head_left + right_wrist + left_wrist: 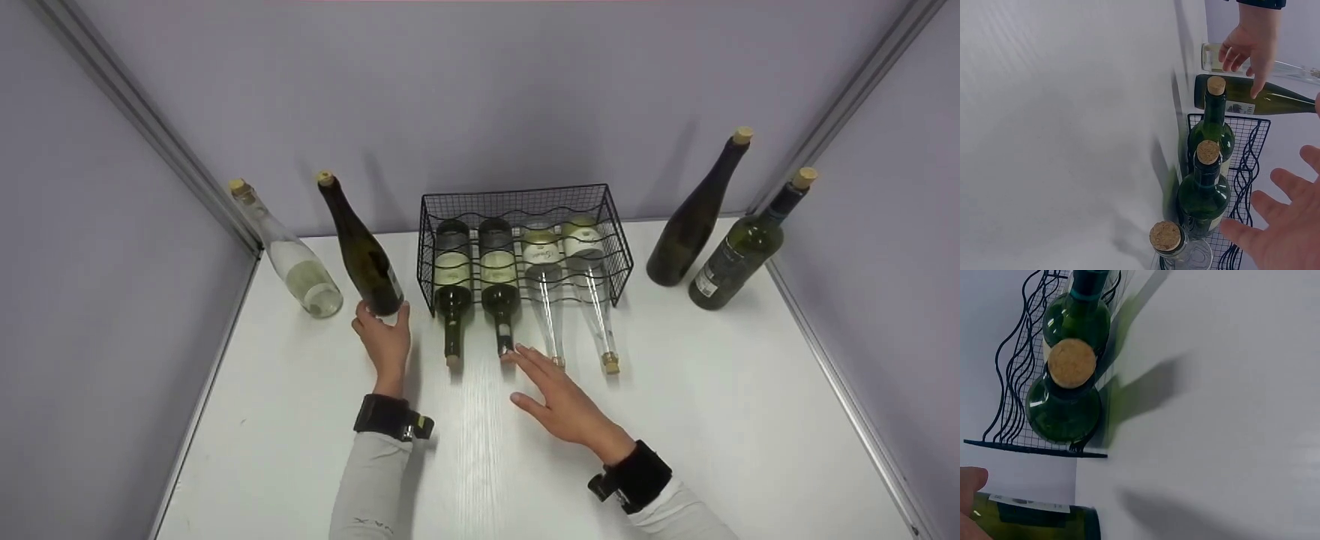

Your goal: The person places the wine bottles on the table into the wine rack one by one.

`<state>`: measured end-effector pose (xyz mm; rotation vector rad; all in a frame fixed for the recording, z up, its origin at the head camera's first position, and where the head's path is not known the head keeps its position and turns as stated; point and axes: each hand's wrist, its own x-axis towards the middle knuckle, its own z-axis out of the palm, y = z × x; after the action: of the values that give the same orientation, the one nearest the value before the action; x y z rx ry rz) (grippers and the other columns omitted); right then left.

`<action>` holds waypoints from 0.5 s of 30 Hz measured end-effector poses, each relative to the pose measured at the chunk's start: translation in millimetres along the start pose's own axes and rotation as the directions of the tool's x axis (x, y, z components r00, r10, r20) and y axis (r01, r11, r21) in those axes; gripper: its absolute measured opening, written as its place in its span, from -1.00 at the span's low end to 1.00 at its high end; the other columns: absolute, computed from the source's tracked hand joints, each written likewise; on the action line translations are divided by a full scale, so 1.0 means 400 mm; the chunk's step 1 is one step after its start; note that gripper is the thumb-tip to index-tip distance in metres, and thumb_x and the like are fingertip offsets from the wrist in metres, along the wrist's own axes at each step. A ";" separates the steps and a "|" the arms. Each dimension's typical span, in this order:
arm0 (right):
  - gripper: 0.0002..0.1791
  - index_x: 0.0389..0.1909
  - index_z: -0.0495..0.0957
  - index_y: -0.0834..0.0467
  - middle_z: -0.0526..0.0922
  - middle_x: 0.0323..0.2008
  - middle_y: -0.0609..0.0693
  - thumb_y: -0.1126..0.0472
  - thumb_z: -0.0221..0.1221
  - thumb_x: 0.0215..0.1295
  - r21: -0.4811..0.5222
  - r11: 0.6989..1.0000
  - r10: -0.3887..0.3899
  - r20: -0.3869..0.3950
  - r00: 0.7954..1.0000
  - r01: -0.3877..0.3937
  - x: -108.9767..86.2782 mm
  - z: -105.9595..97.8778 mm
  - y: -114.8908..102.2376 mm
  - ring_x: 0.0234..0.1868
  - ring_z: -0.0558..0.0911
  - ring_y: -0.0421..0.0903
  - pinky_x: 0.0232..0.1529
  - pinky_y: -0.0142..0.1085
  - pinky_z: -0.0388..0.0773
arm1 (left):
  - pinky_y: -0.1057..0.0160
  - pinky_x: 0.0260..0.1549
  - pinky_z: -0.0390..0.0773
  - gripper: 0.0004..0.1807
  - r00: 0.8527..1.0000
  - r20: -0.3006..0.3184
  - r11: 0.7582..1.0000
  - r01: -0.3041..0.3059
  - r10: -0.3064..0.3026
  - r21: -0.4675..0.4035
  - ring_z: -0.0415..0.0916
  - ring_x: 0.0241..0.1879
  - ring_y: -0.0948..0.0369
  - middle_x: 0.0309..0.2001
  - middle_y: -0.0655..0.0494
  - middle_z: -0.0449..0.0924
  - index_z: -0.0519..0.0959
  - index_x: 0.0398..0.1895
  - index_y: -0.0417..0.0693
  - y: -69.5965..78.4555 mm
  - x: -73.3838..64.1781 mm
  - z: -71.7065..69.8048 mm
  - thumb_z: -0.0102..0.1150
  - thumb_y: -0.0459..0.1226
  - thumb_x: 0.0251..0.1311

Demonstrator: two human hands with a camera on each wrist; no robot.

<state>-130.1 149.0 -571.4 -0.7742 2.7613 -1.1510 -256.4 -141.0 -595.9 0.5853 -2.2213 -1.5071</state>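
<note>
My left hand [385, 341] is at the lower part of an upright dark wine bottle [367, 262] with a cork. Its thumb and fingers are spread to either side of the bottle; in the left wrist view the thumb [974, 478] shows just off the glass. My right hand [566, 405] hovers with fingers extended, close to the necks of bottles lying in a black wire rack [517, 193]. The rack holds two green bottles [453, 300] and two clear bottles [589, 262], their corked necks pointing toward me.
A clear corked bottle [296, 262] stands left of the dark one. To the right of the rack stand another dark bottle [690, 225] and a green labelled bottle [739, 259]. Pale panels [517, 90] wall the white table [465, 465] at the back and sides.
</note>
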 end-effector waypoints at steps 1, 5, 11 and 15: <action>-0.32 0.51 0.14 -0.07 0.04 0.53 -0.04 -0.20 -0.02 0.46 0.013 1.000 0.001 0.000 1.000 -0.001 0.001 -0.001 -0.001 0.51 0.02 -0.02 0.39 0.07 0.08 | -0.07 0.12 0.34 -0.17 1.000 -0.002 1.000 0.000 0.000 -0.005 0.28 0.17 -0.17 0.19 -0.35 0.19 0.13 0.39 -0.28 0.001 0.010 -0.005 0.33 -0.12 0.21; -0.30 0.53 0.11 -0.01 0.05 0.52 0.00 -0.16 0.00 0.48 0.052 0.999 -0.003 -0.007 1.000 0.003 0.004 -0.007 -0.009 0.50 0.04 0.00 0.38 0.09 0.09 | -0.05 0.21 0.29 -0.13 1.000 0.005 1.000 -0.010 0.010 -0.017 0.21 0.28 -0.18 0.28 -0.32 0.11 0.08 0.43 -0.23 0.006 0.045 -0.022 0.33 -0.12 0.19; -0.29 0.54 0.07 0.00 0.08 0.51 0.07 -0.12 0.01 0.49 0.099 0.995 -0.007 -0.011 1.000 0.008 0.017 -0.013 -0.018 0.49 0.07 0.01 0.39 0.08 0.07 | 0.03 0.34 0.14 -0.07 0.998 0.021 0.998 -0.057 0.057 -0.006 0.04 0.41 -0.10 0.37 -0.29 0.06 0.04 0.47 -0.23 0.019 0.090 -0.038 0.33 -0.09 0.19; -0.29 0.54 0.06 0.01 0.09 0.51 0.06 -0.13 0.00 0.49 0.135 0.991 0.007 -0.005 1.000 -0.007 0.029 -0.013 -0.020 0.49 0.06 -0.01 0.40 0.05 0.06 | 0.04 0.35 0.13 -0.04 0.997 0.023 0.998 -0.069 0.069 -0.003 0.04 0.42 -0.08 0.39 -0.26 0.06 0.03 0.49 -0.20 0.037 0.119 -0.042 0.34 -0.06 0.17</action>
<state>-138.1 142.3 -560.7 -0.7468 2.6544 -1.3244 -288.8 -175.0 -572.3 0.4874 -2.2328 -1.4889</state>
